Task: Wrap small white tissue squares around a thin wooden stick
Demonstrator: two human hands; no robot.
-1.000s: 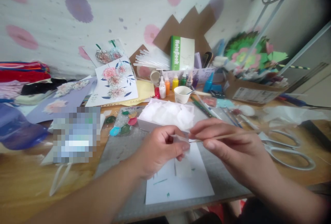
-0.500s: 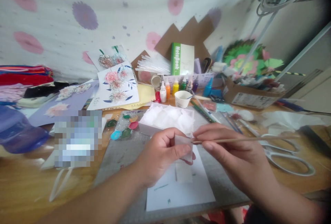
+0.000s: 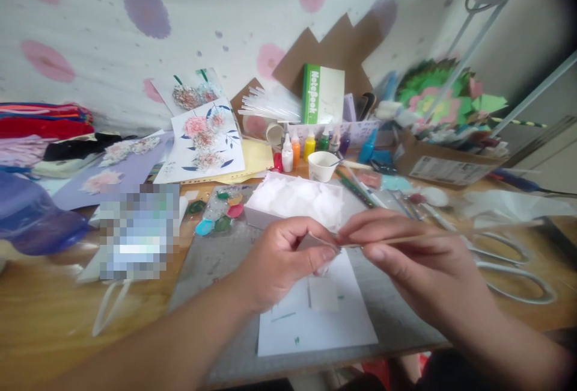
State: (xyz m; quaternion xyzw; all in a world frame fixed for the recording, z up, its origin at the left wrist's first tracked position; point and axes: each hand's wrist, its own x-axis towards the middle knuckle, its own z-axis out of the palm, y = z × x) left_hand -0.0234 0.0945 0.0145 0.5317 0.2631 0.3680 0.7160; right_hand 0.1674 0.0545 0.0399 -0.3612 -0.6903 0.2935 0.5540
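Head view, your bench, left to right.

- Purple bag (image 3: 31,219): far left edge, on the wooden table (image 3: 40,313).
- Flower card (image 3: 205,138): far side, leaning against other papers.
- Palette (image 3: 219,210): clear blister of green, red and blue paint, just left of the tissue box.
- Mat (image 3: 210,267): grey, near centre, under your hands.
- Left hand (image 3: 282,258): over the mat, fingers curled in, thumb and forefinger pinching the scrap.
- Scrap (image 3: 321,242): small pale paper piece, held above the sheet, between your two hands. It meets the stick's tip, though blur hides the exact contact.
- Sheet (image 3: 315,319): white, flat on the mat, a few green marks on it.
- Tissue box (image 3: 297,198): white, just beyond your hands.
- Bottles (image 3: 297,147): row of small colours, far centre.
- Cup (image 3: 322,165): white, near the bottles.
- Right hand (image 3: 406,258): fingers closed on the stick near its left end.
- Stick (image 3: 491,228): thin, wooden, nearly level, running off to the right.
- Scissors (image 3: 509,267): white-handled, on the table right of your right hand.
- Carton (image 3: 444,165): far right, full of paper flowers.
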